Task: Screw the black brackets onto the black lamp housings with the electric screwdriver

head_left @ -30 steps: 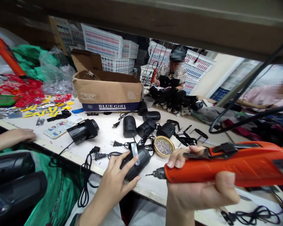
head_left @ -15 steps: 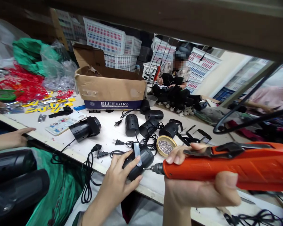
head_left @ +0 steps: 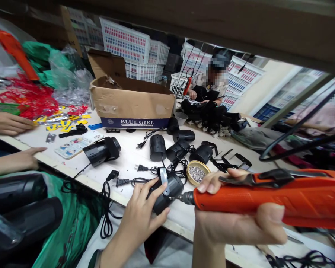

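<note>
My left hand (head_left: 141, 216) grips a black cylindrical lamp housing (head_left: 167, 190) lying on the white table (head_left: 128, 162), near its front edge. A silver bracket (head_left: 164, 180) sits across the housing's top. My right hand (head_left: 234, 223) holds an orange electric screwdriver (head_left: 270, 199) level, index finger along its black trigger lever. The bit tip (head_left: 176, 198) touches the housing's right side. A round tin of small screws (head_left: 195, 173) stands just behind the screwdriver's nose.
More black housings (head_left: 102, 150) with cords and plugs lie mid-table, with black brackets (head_left: 231, 160) to the right. A cardboard box (head_left: 131, 106) stands behind them. Another person's hands (head_left: 8, 123) rest at the left edge. A person sits at the far side.
The screwdriver has moved left until its bit meets the housing. My left hand stays on the housing. The person's hand at the left has come further into view.
</note>
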Tool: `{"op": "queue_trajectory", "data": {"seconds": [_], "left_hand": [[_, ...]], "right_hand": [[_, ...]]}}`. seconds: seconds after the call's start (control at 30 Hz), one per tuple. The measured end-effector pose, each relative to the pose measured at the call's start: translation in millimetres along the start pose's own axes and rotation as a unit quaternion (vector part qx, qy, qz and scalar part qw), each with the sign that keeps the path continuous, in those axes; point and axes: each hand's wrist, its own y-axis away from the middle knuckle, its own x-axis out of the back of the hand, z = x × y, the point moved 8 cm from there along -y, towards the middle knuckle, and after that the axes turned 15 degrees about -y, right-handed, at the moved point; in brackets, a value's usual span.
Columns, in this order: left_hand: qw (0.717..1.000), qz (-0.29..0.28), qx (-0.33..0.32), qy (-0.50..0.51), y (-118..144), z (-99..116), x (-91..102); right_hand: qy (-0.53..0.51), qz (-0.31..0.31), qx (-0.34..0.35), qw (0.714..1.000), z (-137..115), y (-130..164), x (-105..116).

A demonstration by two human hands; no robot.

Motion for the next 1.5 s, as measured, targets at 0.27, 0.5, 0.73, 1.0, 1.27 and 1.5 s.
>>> {"op": "queue_trajectory", "data": {"seconds": [0.27,0.5,0.73,1.0,1.27,1.5], "left_hand": [[1.0,0.006,0.016,-0.01,0,-2,0.2],[1.0,0.011,0.011,-0.004,-3,-1,1.4],[1.0,0.003,0.011,-0.013,-4,2,3.0],[1.0,-0.005,0.012,-0.012,-8,3,1.5],[1.0,-0.001,0.014,-0.006,-7,2,3.4],[1.0,0.005,0.01,-0.017,-7,3,2.1]], "right_hand": [[0.003,0.006,0.009,1.0,3,-4,-1],[0.006,0.016,0.019,1.0,3,-5,-7],[0.007,0.019,0.013,1.0,7,-3,-8],[0.032,0.016,0.012,0.999,15,-6,-11],[0.022,0.044,-0.04,0.998,31,-8,-8],[0.027,0.012,-0.076,0.997,38,-11,-17]]}}
